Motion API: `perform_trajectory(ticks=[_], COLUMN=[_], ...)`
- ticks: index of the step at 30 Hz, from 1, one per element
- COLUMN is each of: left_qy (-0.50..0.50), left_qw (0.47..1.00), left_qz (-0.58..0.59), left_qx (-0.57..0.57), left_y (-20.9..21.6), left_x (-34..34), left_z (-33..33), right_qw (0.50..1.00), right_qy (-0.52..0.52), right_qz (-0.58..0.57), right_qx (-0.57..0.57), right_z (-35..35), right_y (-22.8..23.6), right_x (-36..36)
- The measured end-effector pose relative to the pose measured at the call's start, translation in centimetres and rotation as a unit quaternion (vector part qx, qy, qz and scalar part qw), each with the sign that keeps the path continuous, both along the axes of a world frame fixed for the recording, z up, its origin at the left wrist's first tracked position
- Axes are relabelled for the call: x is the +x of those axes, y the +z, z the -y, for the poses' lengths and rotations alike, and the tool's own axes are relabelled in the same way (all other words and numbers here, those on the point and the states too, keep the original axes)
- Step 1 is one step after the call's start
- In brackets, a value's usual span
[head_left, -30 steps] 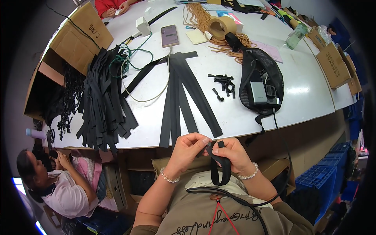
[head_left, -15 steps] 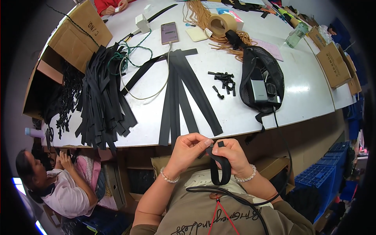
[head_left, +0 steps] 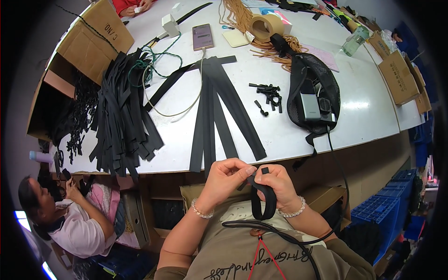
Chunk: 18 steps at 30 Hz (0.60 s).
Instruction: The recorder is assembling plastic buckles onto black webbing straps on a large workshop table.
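A black strap point(head_left: 263, 205) hangs in a loop below my fingers, in front of my body and just off the table's near edge. My left hand point(head_left: 231, 179) pinches one part of it between thumb and fingertips. My right hand point(head_left: 276, 184) grips the strap beside it, thumb on top, with a short end sticking up. Between the two hands the fingertips hide how the strap's parts meet. Several flat black strips point(head_left: 214, 107) lie fanned out on the table ahead. Small black plastic fittings point(head_left: 269, 95) lie in a little heap to their right.
A thick bundle of black strips point(head_left: 123, 112) hangs over the table edge at left, beside an open cardboard box point(head_left: 100, 32). A phone point(head_left: 202, 37) on a cable, a tape roll point(head_left: 263, 28) and a black mesh bag point(head_left: 315, 93) lie on the table. A co-worker point(head_left: 70, 214) sits at lower left.
My hands keep nearly the same hold on the looped strap. The view has shifted slightly. At lower left the co-worker's hands have moved, and a dark item now shows above them.
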<state>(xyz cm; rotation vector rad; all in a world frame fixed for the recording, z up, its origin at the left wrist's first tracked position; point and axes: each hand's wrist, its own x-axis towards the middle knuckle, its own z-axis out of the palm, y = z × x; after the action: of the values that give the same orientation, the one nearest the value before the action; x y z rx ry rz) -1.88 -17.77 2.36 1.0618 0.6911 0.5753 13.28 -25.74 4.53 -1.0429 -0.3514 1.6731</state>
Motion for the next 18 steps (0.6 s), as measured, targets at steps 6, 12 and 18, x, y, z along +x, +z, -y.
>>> perform_trajectory(ticks=[6,12,18], left_qy=[-0.018,-0.047,-0.028], left_qw=[0.999,0.990,0.994], left_qz=[0.020,0.084,0.074], left_qx=[-0.023,-0.100,-0.078], left_y=[1.0,1.1,1.0], left_x=[-0.2,-0.6,-0.3], left_z=[-0.1,0.1,0.5], right_qw=[0.998,0.999,1.000], right_qy=[-0.035,-0.029,-0.014], right_qz=[0.035,-0.018,0.001], right_qx=[0.033,0.040,0.025], right_z=[-0.2,-0.3,-0.4], right_y=[-0.3,0.0,0.8], right_x=[-0.2,0.1,-0.2])
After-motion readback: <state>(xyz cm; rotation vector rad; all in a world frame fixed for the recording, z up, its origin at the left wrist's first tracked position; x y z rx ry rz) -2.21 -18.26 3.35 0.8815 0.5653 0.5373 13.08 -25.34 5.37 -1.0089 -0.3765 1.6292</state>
